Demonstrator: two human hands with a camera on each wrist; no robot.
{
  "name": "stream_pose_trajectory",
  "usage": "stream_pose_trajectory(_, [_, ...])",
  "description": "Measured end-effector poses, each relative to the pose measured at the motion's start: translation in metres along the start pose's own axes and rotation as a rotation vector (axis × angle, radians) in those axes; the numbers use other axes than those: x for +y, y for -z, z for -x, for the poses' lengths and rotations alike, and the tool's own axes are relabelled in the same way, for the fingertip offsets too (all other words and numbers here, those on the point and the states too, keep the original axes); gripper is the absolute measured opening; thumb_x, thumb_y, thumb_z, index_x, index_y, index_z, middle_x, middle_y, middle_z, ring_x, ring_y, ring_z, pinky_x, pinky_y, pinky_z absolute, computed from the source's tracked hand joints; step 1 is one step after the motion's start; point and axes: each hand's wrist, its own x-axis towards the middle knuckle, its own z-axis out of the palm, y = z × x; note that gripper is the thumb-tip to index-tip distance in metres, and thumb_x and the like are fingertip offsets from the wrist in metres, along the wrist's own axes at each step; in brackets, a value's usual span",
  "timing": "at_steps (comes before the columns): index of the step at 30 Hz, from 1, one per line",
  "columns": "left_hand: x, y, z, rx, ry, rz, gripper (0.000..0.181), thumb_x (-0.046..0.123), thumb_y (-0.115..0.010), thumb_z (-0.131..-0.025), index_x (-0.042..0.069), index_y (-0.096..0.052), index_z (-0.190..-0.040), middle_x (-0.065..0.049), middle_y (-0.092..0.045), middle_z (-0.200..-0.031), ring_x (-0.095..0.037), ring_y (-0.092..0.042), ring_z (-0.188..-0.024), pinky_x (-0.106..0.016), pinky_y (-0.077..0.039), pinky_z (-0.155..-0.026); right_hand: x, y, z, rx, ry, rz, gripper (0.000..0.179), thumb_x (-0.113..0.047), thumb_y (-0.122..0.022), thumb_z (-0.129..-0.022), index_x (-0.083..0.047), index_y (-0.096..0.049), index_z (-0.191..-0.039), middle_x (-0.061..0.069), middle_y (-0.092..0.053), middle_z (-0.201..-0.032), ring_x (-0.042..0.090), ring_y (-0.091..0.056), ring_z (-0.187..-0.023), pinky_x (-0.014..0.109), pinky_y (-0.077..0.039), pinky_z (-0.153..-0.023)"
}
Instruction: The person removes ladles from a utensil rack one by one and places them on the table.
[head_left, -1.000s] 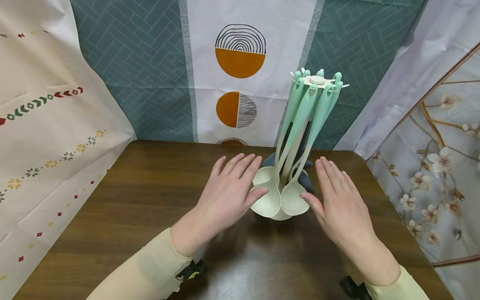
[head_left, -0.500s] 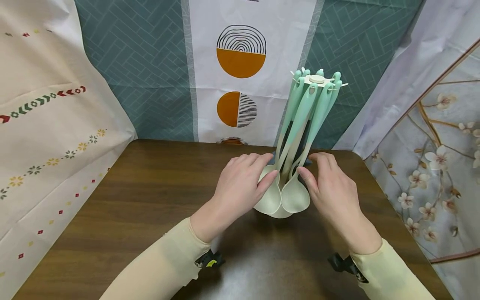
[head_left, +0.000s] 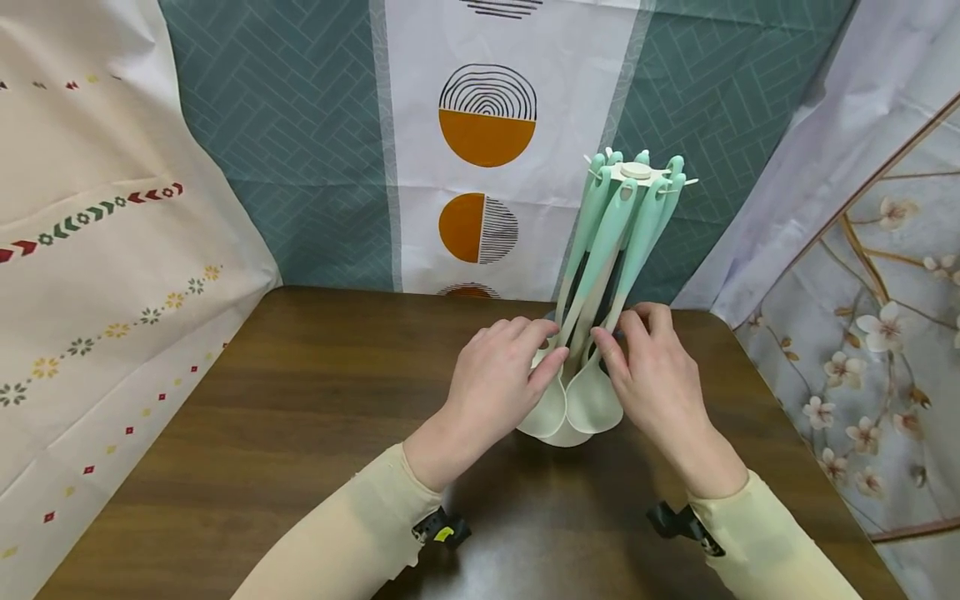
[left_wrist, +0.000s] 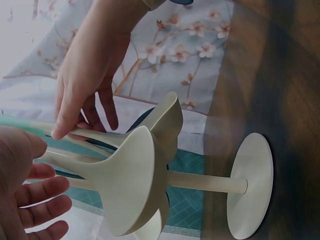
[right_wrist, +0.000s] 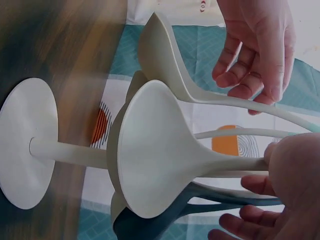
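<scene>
A cream utensil stand (head_left: 636,171) holds several kitchen utensils with mint-green handles, hung in a ring. Two cream ladles face front, the right ladle (head_left: 592,398) and the left ladle (head_left: 546,412). My left hand (head_left: 491,375) is at the left ladle's neck, its thumb in front and its fingers loosely bent. On the other side my right hand (head_left: 660,375) has its thumb tip at the right ladle's stem, fingers spread behind. A dark blue-grey utensil (right_wrist: 150,225) hangs behind the ladle in the right wrist view. The stand's round base (left_wrist: 250,185) rests on the table.
The brown wooden table (head_left: 337,417) reaches back to a green and white patterned cloth (head_left: 315,167). A cream printed cloth (head_left: 112,292) hangs at the left, and a floral curtain (head_left: 877,375) at the right.
Both hands have come inward, from flat and spread on either side to bent fingers close at the ladle stems. The utensils and stand stay in place; the head view shifts slightly.
</scene>
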Motion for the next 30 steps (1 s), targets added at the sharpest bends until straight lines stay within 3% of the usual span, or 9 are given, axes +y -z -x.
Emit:
stream_pose_trajectory(8, [0.0, -0.003, -0.002, 0.044, -0.026, 0.01, 0.023, 0.033, -0.08, -0.105, 0.013, -0.078, -0.116, -0.001, -0.075, -0.105, -0.02, -0.067, -0.091, -0.036, -0.056, -0.08, 0.0, -0.006, 0.001, 0.085, 0.002, -0.081, 0.017, -0.022, -0.074, -0.108, -0.005, -0.074, -0.107, 0.016, -0.057, -0.114, 0.036, -0.064, -0.091, 0.058, -0.052, -0.07])
stream_pose_trajectory(16, [0.001, -0.008, -0.006, 0.075, -0.025, 0.015, 0.021, 0.032, -0.081, -0.103, 0.013, -0.076, -0.11, 0.0, -0.075, -0.098, -0.017, -0.065, -0.084, -0.033, -0.052, -0.073, 0.001, -0.009, -0.001, 0.053, 0.009, -0.083, 0.012, -0.018, -0.077, -0.106, -0.009, -0.07, -0.1, 0.004, -0.06, -0.081, 0.023, -0.055, -0.068, 0.046, -0.045, -0.062])
stream_pose_trajectory(23, [0.001, -0.014, -0.008, 0.099, -0.017, 0.012, 0.018, 0.029, -0.081, -0.104, 0.014, -0.071, -0.101, 0.002, -0.07, -0.085, -0.015, -0.058, -0.071, -0.031, -0.048, -0.063, 0.007, -0.012, -0.003, 0.012, 0.025, -0.15, 0.009, -0.014, -0.077, -0.105, -0.009, -0.071, -0.103, 0.002, -0.063, -0.082, 0.021, -0.057, -0.07, 0.044, -0.048, -0.066])
stream_pose_trajectory(30, [0.0, -0.021, -0.005, 0.115, -0.03, 0.018, 0.017, 0.028, -0.077, -0.106, 0.013, -0.07, -0.102, 0.003, -0.066, -0.082, -0.014, -0.056, -0.063, -0.029, -0.046, -0.055, 0.012, -0.015, -0.002, 0.04, 0.055, -0.144, 0.011, -0.012, -0.081, -0.102, -0.011, -0.07, -0.099, 0.0, -0.06, -0.078, 0.018, -0.053, -0.066, 0.041, -0.046, -0.062])
